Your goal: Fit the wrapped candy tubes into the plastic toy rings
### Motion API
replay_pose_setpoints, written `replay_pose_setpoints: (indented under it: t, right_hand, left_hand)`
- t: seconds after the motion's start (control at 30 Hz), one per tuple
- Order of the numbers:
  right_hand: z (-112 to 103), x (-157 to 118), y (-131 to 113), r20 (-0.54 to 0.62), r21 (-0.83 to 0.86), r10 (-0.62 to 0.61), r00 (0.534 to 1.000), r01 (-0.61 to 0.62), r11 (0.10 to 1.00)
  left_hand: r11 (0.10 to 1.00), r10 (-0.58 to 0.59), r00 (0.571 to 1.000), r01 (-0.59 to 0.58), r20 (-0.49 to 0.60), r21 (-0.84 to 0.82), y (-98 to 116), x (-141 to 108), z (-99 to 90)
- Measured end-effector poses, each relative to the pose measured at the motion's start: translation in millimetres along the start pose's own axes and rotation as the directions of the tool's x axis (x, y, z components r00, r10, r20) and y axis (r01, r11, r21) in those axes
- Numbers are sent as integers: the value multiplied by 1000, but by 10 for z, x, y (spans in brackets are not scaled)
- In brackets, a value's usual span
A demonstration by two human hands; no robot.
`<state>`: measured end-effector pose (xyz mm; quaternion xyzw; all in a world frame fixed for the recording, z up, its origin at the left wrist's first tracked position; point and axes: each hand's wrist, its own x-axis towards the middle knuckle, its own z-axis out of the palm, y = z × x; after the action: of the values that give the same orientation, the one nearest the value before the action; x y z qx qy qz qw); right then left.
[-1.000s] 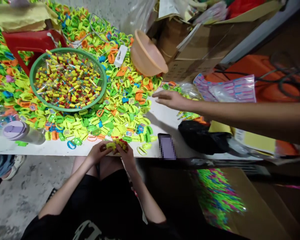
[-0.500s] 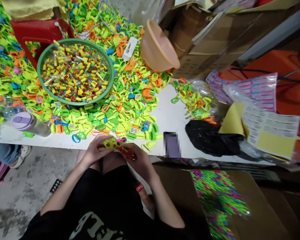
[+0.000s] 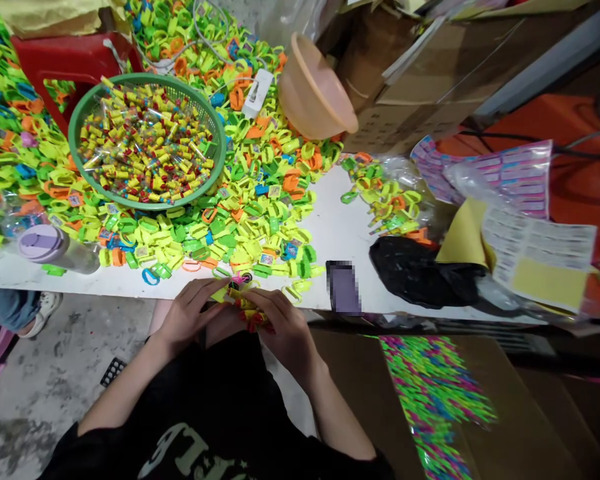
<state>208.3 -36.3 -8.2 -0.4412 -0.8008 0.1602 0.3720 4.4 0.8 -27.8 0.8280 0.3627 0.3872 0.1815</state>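
Note:
My left hand [image 3: 189, 315] is closed at the table's front edge, with a yellow-green plastic piece [image 3: 221, 294] between thumb and fingers. This looks like a toy watch, but the fingers cover much of it. Close beside it, my right hand [image 3: 286, 328] curls round several small yellow-and-red wrapped pieces [image 3: 253, 319]. Both hands almost meet over my lap. Just beyond the fingertips lies a pink item with a black round part [image 3: 245, 278]. A green basket [image 3: 222, 157] full of similar yellow-and-red pieces [image 3: 150, 147] stands on the heap of toy watches [image 3: 230, 227].
A red stool [image 3: 70, 57], a peach bowl [image 3: 315, 93] and a white power strip [image 3: 258, 93] are at the back. A purple-lidded cup [image 3: 55, 248] lies left. Rightward are a phone [image 3: 345, 287], a black bag [image 3: 420, 273] and printed sheets [image 3: 540, 253].
My right hand has turned and its fingers now reach over the pieces, close to the left hand. The left hand covers more of the yellow-green piece. The view has shifted slightly.

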Motion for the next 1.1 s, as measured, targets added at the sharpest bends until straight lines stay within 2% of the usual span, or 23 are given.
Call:
replay_pose_setpoints:
  t: [0.1,0.33,0.5,0.63,0.77,0.87,0.97,1.1]
  right_hand:
    - [-16,4,-16,10,-26,4,1000,-4,1000]
    - [-6,-10,-15,22,-78,12,1000,-10,997]
    - [12,-7,41,87,-130,77,993,-65,989]
    - [43,14,168,171,-42,126,977,-121,992]
    - [118,9,302,163,107,163,973,-182,977]
    - [168,-16,363,179,187,267,947,-299,936]
    - [188,-43,413,193,227,401,895,-438,870]
    - [175,-66,462,254,271,489,834,-547,792]
  left_hand:
    - [994,68,997,-71,35,85,-10,13,-14]
    - [975,105,991,-120,87,186,-36,45,-18]
    - [921,120,962,-199,243,333,-29,59,-7]
    - [875,115,924,-268,365,402,-94,57,90]
    - [863,119,899,-304,422,403,-182,96,205]
    - [842,160,890,-348,427,411,-198,146,253]
    - [828,175,870,-384,462,409,-177,181,277]
    - [846,163,806,-411,569,340,-215,179,331]
